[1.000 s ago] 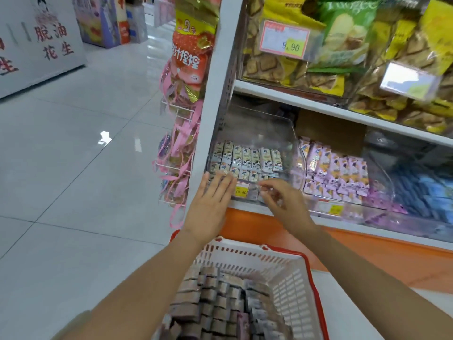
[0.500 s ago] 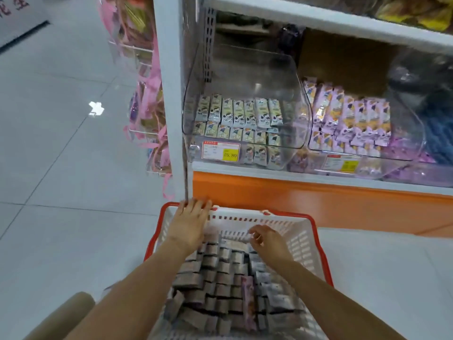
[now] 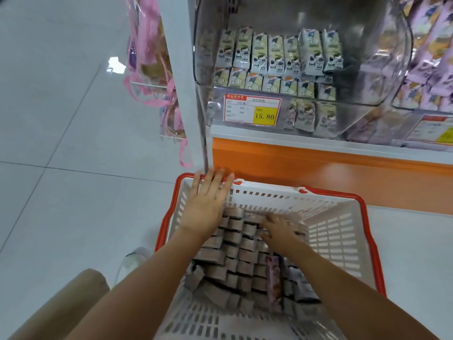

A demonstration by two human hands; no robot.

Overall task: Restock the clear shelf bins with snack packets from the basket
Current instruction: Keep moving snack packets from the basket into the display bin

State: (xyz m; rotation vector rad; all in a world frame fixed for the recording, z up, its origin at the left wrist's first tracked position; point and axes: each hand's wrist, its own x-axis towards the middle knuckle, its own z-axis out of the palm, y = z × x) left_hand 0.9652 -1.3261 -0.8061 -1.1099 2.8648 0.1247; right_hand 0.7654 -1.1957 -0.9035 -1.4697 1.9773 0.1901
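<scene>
floor (image 3: 61, 217): pale glossy tiles, light glare, thin grout lines. we stand at the end of a white shelf unit (image 3: 318, 143) with an orange base panel. pink-ribboned bags (image 3: 152, 77) hang on a side rack to the left of it.

the basket (image 3: 343, 231), white slatted plastic with a red rim, sits on the floor against the orange base. the snack packets (image 3: 235, 253) lie in its left half in tight overlapping rows, grey-brown; one pinkish packet lies among them.

the clear bin (image 3: 367, 45) above holds pale packets (image 3: 277, 55) in rows, with print too small to read. the neighbouring bin (image 3: 431, 77) holds lilac packets.

price label (image 3: 252, 111) on the bin front: red border, yellow box reading 15.80; the other lines are illegible. a second label (image 3: 434, 130) at the right is blurred.

left hand (image 3: 208, 204): flat, fingers straight, tips over the far red rim, gripping nothing. right hand (image 3: 279, 231): down on the packets, blurred; we cannot tell whether it has hold of one.
</scene>
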